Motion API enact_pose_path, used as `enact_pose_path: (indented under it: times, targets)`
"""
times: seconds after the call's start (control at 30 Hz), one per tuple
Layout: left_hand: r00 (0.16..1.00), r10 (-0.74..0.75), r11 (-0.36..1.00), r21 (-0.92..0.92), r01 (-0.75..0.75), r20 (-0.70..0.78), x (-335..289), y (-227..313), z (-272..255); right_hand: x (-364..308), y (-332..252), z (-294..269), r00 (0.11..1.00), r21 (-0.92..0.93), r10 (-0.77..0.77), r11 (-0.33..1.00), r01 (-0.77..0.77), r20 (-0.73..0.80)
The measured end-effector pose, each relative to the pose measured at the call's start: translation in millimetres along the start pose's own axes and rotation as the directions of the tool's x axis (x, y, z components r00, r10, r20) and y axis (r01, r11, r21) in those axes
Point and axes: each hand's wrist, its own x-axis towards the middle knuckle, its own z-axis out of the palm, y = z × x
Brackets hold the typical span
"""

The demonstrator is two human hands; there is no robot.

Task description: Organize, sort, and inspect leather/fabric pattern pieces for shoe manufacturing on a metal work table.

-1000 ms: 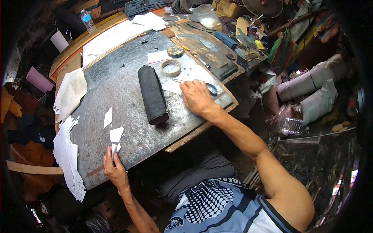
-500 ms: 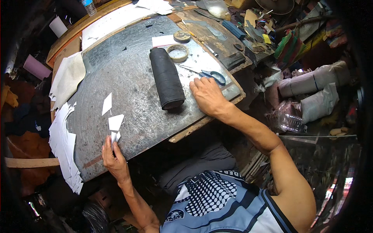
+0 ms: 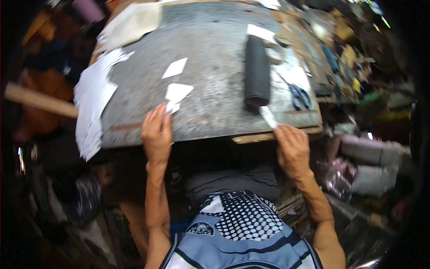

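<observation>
While the scene is viewed from above the head, a grey, scuffed slab forming the counter [image 3: 215, 103] is seen in front of a seated person. The left hand [image 3: 156, 134] is laid at the slab's near edge, and its fingers [image 3: 157, 113] are pressed flat onto a small white paper scrap [image 3: 177, 95]; the grip is not closed around it, the paper being pinned rather than pinched. A second white scrap [image 3: 175, 67] is seen just beyond it, apart from the hand. The right hand [image 3: 293, 150] is rested at the near right edge of the counter, with fingers curled loosely over the wooden rim; whether anything is gripped cannot be told. A narrow white strip [image 3: 268, 117] is seen just beside its fingertips. A dark cylindrical roll [image 3: 257, 71] is laid lengthwise on the slab, its near end close to that strip. Blue-handled scissors [image 3: 301, 97] are placed to the right of the roll. A stack of white paper sheets [image 3: 92, 107] is draped over the left edge of the counter.
</observation>
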Motion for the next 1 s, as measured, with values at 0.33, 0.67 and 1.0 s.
enact_pose_path:
  times: [0.33,0.67,1.0]
  targets:
    - [0.997,0.076,0.996,-0.053,-0.075,0.004,23,-8,-11,17,-28,-30,0.967,0.286,-0.114,0.941,0.178,-0.227]
    - [0.951,0.145,0.986,0.039,-0.161,0.273,36,-33,-1,99,-104,46,0.892,0.198,-0.403,0.875,0.442,-0.207]
    - [0.917,0.199,0.962,0.111,-0.25,0.346,45,-27,1,132,-110,44,0.919,0.227,-0.266,0.914,0.336,-0.291]
